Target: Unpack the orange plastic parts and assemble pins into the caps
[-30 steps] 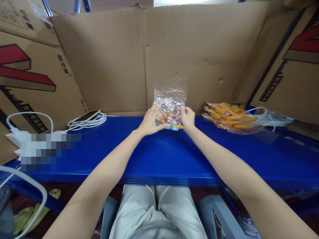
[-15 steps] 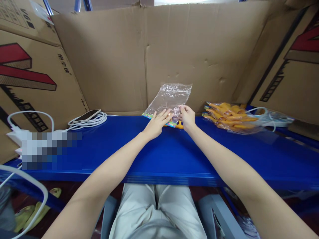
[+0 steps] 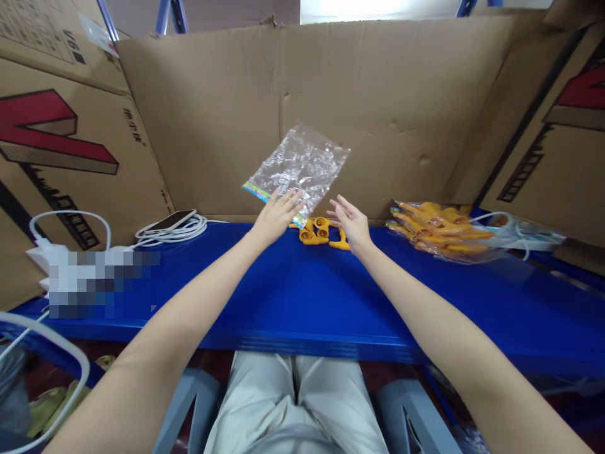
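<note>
Your left hand point(image 3: 274, 217) grips a clear rectangular plastic bag point(image 3: 305, 164); your spread right hand point(image 3: 352, 224) hovers beside yellow cupped plastic pieces point(image 3: 316, 239) near the worktop point(image 3: 302, 290)'s back edge.

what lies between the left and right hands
In the head view, loose orange pieces lie on the blue shelf there; a corner of the clear bag partly overlaps them.

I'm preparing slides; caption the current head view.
Left hand holding a clear bag, open right hand beside orange pieces on a blue shelf.
</note>
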Demonstrator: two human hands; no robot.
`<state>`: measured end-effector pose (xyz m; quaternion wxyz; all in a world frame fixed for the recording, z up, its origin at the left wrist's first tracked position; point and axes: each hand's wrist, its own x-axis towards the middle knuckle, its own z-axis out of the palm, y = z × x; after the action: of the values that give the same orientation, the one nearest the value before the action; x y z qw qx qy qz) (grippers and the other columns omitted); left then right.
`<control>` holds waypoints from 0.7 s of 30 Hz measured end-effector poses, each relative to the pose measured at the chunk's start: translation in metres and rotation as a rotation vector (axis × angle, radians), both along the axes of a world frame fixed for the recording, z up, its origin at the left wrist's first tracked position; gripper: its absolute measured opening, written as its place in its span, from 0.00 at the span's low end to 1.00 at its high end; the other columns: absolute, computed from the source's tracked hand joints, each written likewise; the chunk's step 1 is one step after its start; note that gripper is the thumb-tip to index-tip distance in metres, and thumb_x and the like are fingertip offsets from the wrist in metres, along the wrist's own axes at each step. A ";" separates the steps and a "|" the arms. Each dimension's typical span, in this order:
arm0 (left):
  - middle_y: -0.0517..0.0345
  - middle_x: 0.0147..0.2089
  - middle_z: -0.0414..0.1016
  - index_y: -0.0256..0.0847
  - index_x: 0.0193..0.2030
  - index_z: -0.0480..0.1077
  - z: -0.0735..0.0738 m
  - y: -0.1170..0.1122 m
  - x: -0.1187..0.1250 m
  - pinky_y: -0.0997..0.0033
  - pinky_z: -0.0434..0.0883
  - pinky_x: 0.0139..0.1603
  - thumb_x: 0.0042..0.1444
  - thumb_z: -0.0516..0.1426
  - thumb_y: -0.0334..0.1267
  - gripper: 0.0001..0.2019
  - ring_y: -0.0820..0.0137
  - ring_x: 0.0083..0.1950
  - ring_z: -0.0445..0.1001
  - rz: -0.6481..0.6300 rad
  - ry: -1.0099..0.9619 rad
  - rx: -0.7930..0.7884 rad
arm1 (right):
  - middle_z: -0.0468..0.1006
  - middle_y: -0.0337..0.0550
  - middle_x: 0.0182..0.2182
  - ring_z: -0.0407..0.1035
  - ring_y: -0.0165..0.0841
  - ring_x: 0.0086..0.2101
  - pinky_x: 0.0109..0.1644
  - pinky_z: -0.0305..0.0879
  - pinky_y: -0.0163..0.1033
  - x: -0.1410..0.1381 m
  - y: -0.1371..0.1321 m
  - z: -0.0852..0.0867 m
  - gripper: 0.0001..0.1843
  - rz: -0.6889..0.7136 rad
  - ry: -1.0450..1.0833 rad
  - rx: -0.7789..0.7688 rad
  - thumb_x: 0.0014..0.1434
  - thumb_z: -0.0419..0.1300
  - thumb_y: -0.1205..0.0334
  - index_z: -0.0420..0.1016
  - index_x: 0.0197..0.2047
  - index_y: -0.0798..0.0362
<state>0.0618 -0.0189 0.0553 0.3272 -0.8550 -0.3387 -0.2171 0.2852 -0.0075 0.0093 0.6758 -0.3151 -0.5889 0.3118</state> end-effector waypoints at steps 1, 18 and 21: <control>0.49 0.69 0.55 0.43 0.66 0.57 0.006 0.003 -0.010 0.45 0.46 0.68 0.58 0.44 0.23 0.29 0.63 0.70 0.50 0.026 -0.008 -0.005 | 0.72 0.49 0.55 0.73 0.36 0.47 0.51 0.69 0.49 0.000 0.002 -0.003 0.31 -0.008 -0.054 0.013 0.55 0.59 0.48 0.65 0.60 0.48; 0.46 0.63 0.65 0.44 0.58 0.69 -0.020 0.032 -0.216 0.40 0.49 0.63 0.54 0.47 0.27 0.25 0.53 0.67 0.56 0.889 -0.039 -0.603 | 0.53 0.47 0.66 0.42 0.42 0.66 0.65 0.36 0.65 -0.013 -0.016 -0.030 0.27 -0.191 -1.364 -0.093 0.64 0.49 0.59 0.57 0.66 0.46; 0.44 0.60 0.68 0.42 0.55 0.71 -0.027 0.035 -0.223 0.32 0.46 0.61 0.53 0.50 0.31 0.22 0.49 0.66 0.56 0.918 -0.105 -0.635 | 0.53 0.48 0.66 0.40 0.42 0.66 0.65 0.33 0.66 -0.013 -0.014 -0.031 0.26 -0.184 -1.381 -0.115 0.65 0.47 0.58 0.57 0.66 0.48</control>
<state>-0.1610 0.0161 0.0286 0.0972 -0.6643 -0.7409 0.0179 0.2718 -0.0220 -0.0213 0.1526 -0.5252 -0.8371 0.0122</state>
